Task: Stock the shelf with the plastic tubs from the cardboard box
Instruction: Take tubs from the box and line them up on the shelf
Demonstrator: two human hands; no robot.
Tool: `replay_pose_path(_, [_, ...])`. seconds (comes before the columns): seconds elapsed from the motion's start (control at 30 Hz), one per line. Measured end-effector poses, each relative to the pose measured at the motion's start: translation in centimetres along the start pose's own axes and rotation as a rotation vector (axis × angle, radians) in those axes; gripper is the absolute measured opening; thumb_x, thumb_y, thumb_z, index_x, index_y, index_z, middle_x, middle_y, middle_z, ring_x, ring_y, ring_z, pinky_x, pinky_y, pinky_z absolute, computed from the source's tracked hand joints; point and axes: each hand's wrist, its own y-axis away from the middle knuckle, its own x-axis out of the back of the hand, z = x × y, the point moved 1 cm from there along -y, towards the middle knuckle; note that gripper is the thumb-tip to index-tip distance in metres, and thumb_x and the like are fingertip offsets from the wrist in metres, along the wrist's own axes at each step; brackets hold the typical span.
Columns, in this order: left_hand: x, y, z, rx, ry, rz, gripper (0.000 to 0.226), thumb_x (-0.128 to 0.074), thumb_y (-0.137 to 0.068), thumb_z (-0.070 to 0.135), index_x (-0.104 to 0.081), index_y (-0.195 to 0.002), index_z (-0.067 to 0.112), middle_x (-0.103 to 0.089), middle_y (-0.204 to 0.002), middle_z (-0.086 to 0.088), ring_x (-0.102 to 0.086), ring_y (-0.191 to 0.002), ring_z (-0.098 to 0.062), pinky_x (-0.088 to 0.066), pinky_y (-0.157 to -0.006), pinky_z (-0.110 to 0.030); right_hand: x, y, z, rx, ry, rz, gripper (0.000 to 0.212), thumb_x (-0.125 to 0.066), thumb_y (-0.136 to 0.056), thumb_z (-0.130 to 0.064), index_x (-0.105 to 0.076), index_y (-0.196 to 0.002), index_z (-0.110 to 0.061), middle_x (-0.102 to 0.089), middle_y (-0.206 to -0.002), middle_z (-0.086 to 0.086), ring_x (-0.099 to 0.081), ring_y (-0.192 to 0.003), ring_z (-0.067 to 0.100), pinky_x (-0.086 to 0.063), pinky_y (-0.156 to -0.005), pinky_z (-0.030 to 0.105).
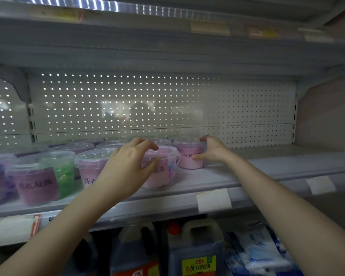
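Both hands are up on the pale grey metal shelf (267, 166); the left hand (128, 168) wraps a clear round plastic tub with pink contents (163, 178) near the shelf's front edge, fingers curled over its lid and thumb down its side; the right hand (211, 150) grips a second clear pink-filled tub (185, 162) deeper on the shelf, fingers hooked over the lid's far rim, thumb pressed on the label; both tubs stand upright on the shelf board, close together; along the shelf's left stretch sit more lidded tubs, among them a purple-labelled tub with green contents (40, 180); a white paper tag (213, 200) hangs on the shelf's front lip; under the shelf stand dark soy sauce jugs (195, 242).
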Motion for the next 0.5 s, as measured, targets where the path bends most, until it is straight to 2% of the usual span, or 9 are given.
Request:
replay_pose_path(0.1, [0.18,0.21,-0.09,0.012,-0.042,-0.020,0.031,-0.054,-0.091,0.038,-0.057,-0.119,0.025,-0.053,-0.123,0.007,-0.050,-0.083,-0.018,-0.034,-0.082,-0.033,-0.43,-0.48,-0.01,0.005,0.018,0.004,0.088,-0.084,-0.068,-0.035,-0.039,-0.140,-0.011,-0.045,-0.143,0.006,-0.044,-0.129,0.024,-0.037,-0.105,0.033])
replay_pose_path(0.23, [0.07,0.55,-0.03,0.033,-0.079,-0.035,0.030,-0.053,-0.091,0.037,-0.057,-0.119,0.026,-0.053,-0.125,0.008,-0.052,-0.088,-0.020,-0.028,-0.080,-0.031,-0.61,-0.81,-0.12,0.026,0.067,-0.005,0.084,-0.081,-0.070,-0.038,-0.040,-0.138,-0.012,-0.045,-0.143,0.006,-0.045,-0.129,0.026,-0.034,-0.108,0.043])
replay_pose_path(0.33, [-0.11,0.66,0.06,0.050,-0.102,-0.036,0.032,-0.052,-0.091,0.038,-0.055,-0.122,0.027,-0.054,-0.126,0.007,-0.054,-0.109,-0.023,-0.031,-0.090,-0.034,-0.67,-0.76,-0.33,-0.003,0.207,-0.009,0.078,-0.074,-0.075,-0.047,-0.037,-0.138,-0.019,-0.042,-0.143,0.004,-0.040,-0.130,0.027,-0.028,-0.109,0.049])
replay_pose_path(0.5, [-0.65,0.71,-0.02,0.036,-0.144,-0.028,0.034,-0.051,-0.092,0.040,-0.052,-0.123,0.027,-0.054,-0.127,0.008,-0.052,-0.115,-0.021,-0.028,-0.097,-0.034,-0.83,-0.66,-0.40,-0.014,0.371,0.038,0.077,-0.067,-0.077,-0.054,-0.034,-0.138,-0.022,-0.041,-0.141,0.008,-0.038,-0.130,0.027,-0.025,-0.104,0.050])
